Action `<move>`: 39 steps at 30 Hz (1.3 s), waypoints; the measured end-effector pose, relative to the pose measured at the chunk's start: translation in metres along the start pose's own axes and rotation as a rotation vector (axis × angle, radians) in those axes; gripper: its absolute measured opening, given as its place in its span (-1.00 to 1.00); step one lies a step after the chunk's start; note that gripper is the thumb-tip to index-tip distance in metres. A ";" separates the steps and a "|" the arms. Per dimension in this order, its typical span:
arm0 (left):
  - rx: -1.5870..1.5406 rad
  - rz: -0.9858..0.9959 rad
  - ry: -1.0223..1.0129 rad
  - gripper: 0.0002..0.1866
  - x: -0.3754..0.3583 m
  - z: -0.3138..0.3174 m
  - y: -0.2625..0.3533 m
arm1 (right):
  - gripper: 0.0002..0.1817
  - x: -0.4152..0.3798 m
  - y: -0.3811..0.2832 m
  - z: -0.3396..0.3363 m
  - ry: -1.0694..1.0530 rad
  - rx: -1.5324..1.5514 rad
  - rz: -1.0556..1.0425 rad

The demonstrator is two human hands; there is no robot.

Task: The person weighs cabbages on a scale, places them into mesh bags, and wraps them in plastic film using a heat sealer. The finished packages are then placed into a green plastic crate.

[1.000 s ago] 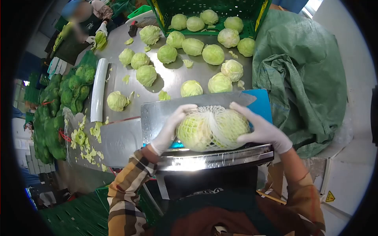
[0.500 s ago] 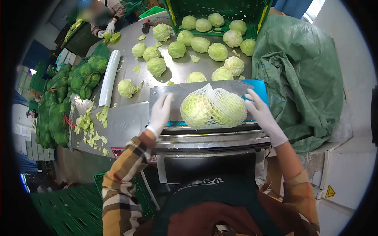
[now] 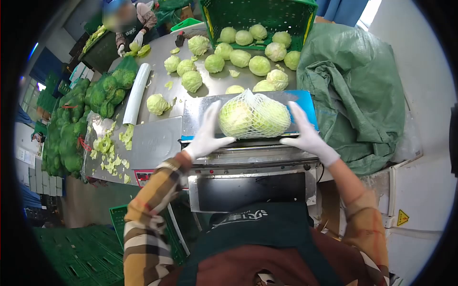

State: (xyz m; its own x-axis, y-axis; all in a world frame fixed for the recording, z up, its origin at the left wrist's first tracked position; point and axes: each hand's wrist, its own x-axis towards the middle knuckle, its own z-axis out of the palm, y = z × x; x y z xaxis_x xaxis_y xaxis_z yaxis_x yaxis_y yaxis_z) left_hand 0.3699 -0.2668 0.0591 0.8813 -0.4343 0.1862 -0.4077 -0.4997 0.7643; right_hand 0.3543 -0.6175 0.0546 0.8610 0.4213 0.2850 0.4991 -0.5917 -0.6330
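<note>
Two pale green cabbages (image 3: 235, 120) sit side by side in a white mesh net (image 3: 272, 117), on the metal top of a wrapping machine (image 3: 195, 114). At their left side is my left hand (image 3: 208, 131), in a white glove, with thumb and fingers spread apart. My right hand (image 3: 305, 133), gloved too, is spread at their right side, its thumb pointing inward along the front edge. Both hands frame the netted cabbages with fingers stretched out, not wrapped round them. A blue strip (image 3: 305, 112) shows on the machine's right end.
Loose cabbages (image 3: 213, 63) are scattered over the steel table behind, before a tipped green crate (image 3: 260, 14). Left lie a white film roll (image 3: 137, 95), leaf scraps and green net sacks (image 3: 107, 93). A green woven sack (image 3: 353, 100) fills the right. A co-worker (image 3: 136, 28) handles leaves.
My hands have come lower and closer round the netted cabbages, thumbs now stretched inward in front. The camera view has shifted slightly. The co-worker has come further into view.
</note>
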 end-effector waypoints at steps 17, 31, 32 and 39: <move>-0.081 -0.363 0.054 -0.06 0.029 -0.002 0.012 | -0.01 0.031 -0.017 0.032 0.143 0.394 0.370; 1.059 0.405 -0.536 -0.40 -0.065 -0.067 -0.036 | -0.49 -0.048 0.020 -0.048 -0.347 -0.967 -0.491; 1.001 0.325 -0.513 -0.45 -0.060 -0.059 -0.037 | -0.52 -0.045 0.022 -0.041 -0.379 -0.898 -0.452; 0.453 0.167 0.002 -0.69 -0.076 -0.028 -0.050 | -0.73 -0.066 0.025 -0.010 -0.114 -0.502 -0.184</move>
State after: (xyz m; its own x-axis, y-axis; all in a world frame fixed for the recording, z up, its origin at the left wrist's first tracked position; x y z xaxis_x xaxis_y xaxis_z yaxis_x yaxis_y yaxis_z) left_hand 0.3301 -0.1878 0.0239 0.7950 -0.5351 0.2856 -0.6066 -0.6993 0.3782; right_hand 0.3108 -0.6665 0.0273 0.7527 0.6043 0.2613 0.6502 -0.7446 -0.1508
